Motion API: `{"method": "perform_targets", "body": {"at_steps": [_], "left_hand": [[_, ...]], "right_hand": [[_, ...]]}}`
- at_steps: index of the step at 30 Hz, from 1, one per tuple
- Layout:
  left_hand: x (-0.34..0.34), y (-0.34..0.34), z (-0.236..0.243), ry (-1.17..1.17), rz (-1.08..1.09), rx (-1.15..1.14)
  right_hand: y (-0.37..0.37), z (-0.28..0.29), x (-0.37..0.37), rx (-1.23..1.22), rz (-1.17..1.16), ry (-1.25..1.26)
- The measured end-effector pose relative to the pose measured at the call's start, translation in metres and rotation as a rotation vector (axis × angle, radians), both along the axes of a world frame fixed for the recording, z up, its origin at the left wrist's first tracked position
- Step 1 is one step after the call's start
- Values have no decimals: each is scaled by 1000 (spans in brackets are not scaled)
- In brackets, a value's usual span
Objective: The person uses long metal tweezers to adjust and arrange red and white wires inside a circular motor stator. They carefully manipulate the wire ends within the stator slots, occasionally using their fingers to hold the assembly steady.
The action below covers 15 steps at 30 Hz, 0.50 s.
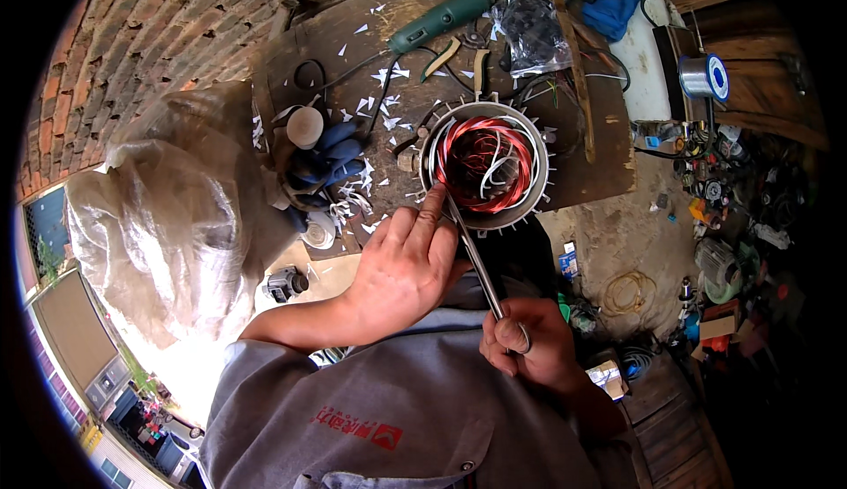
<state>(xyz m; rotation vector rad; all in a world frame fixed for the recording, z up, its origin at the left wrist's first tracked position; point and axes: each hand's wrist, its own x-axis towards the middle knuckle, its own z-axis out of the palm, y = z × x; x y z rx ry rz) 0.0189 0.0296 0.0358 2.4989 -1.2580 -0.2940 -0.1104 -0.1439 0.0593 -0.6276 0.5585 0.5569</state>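
A round motor stator (pixel 423 152) with a metal housing stands at the near edge of the workbench. Inside its rim runs a ring of red copper winding (pixel 528 164), with white sleeved leads (pixel 499 156) in the middle. My left hand (pixel 401 264) rests against the near left side of the housing. Its index finger is stretched out onto the winding's edge, the other fingers bent. Lower right, my right hand (pixel 532 343) is closed around a long slim metal tool (pixel 481 268). The tool slants up to the winding beside my left fingertip; its exact kind is unclear.
On the wooden workbench (pixel 600 167) lie white paper scraps (pixel 390 74), a green power tool (pixel 441 20), pliers (pixel 441 59), dark blue gloves (pixel 340 149) and a clear plastic bag (pixel 534 35). A solder wire spool (pixel 703 77) sits at the right. Clutter (pixel 719 264) covers the right-hand floor.
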Motion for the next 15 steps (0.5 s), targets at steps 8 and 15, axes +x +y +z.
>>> {"method": "perform_targets", "body": {"at_steps": [8, 15], "left_hand": [[3, 1, 2, 28, 4, -9], [6, 2, 2, 54, 22, -68]], "right_hand": [[0, 4, 6, -21, 15, 12], [-2, 3, 8, -29, 60, 34]]}}
